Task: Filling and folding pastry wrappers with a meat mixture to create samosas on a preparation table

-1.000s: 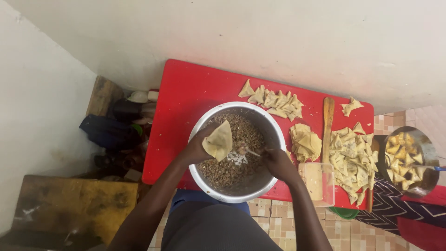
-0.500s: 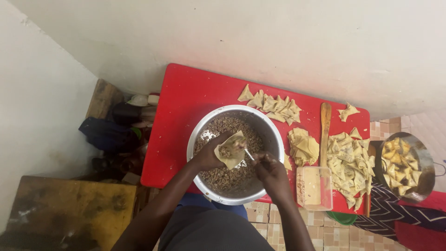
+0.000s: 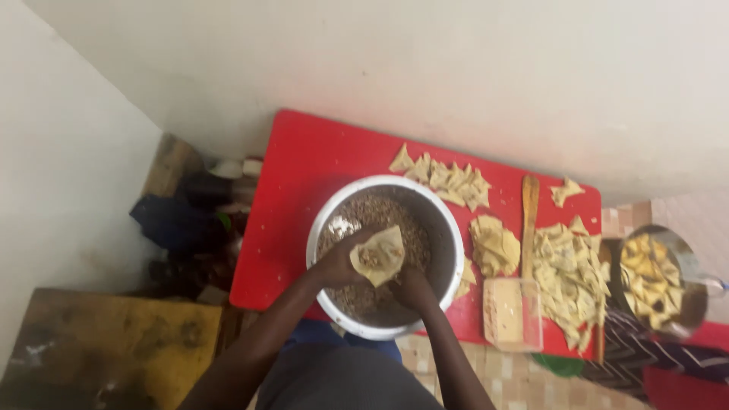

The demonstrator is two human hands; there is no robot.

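A: Where do we have the pastry cone [image 3: 378,256] right now?

B: Over the middle of the big metal bowl [image 3: 449,228], just above the brown minced filling [image 3: 380,216]. Our left hand [image 3: 339,263] cups it from the left — the fingers are wrapped around the pale dough, mouth of the cone turned up and slightly to the right.

A: And our right hand [image 3: 411,287]?

B: Just below and right of the cone, low in the bowl, touching or nearly touching the filling. Its fingers look curled in, but we cannot tell whether they grip anything — the hand is dark against the bowl and whatever it may hold is hidden.

A: What lies around the bowl?

B: The bowl sits at the near edge of a red table [image 3: 304,167]. Behind it, toward the wall, runs a row of folded triangles [image 3: 444,180]. To the right of the bowl is a small stack of pastry sheets [image 3: 495,244], then a wooden stick [image 3: 529,220] lying lengthwise, then a large heap of folded pieces [image 3: 569,269]. A clear plastic container [image 3: 512,313] stands at the near edge, just right of the bowl. One stray triangle [image 3: 566,191] lies apart near the far right corner.

A: Anything off the table?

B: A metal pan [image 3: 659,279] holding more yellow pieces sits just beyond the right end, and a wooden board [image 3: 106,342] lies well apart on the left.
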